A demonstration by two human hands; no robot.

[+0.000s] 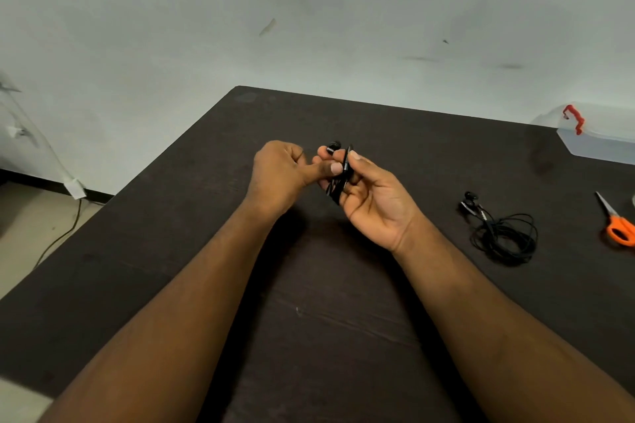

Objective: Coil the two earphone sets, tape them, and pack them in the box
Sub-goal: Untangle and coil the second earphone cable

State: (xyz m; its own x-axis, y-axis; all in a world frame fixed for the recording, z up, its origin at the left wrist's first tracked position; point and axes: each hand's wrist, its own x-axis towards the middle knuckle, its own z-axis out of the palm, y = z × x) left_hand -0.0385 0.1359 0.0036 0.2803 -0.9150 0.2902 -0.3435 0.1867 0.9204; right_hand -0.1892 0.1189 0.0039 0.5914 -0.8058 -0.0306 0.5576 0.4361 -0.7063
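Observation:
Both hands meet above the middle of the dark table (309, 302). My right hand (371, 196) grips a coiled black earphone set (340, 168), its earbuds poking out above the fingers. My left hand (285, 175) is curled, its thumb pressed against that coil. A second black earphone set (501, 233) lies loosely coiled on the table to the right, untouched. A clear plastic box (598, 141) with a red latch stands at the far right edge.
Orange-handled scissors (618, 227) lie at the right edge, beyond the loose earphones. The table's left edge drops to a floor with a cable (58, 237). A pale wall rises behind the table.

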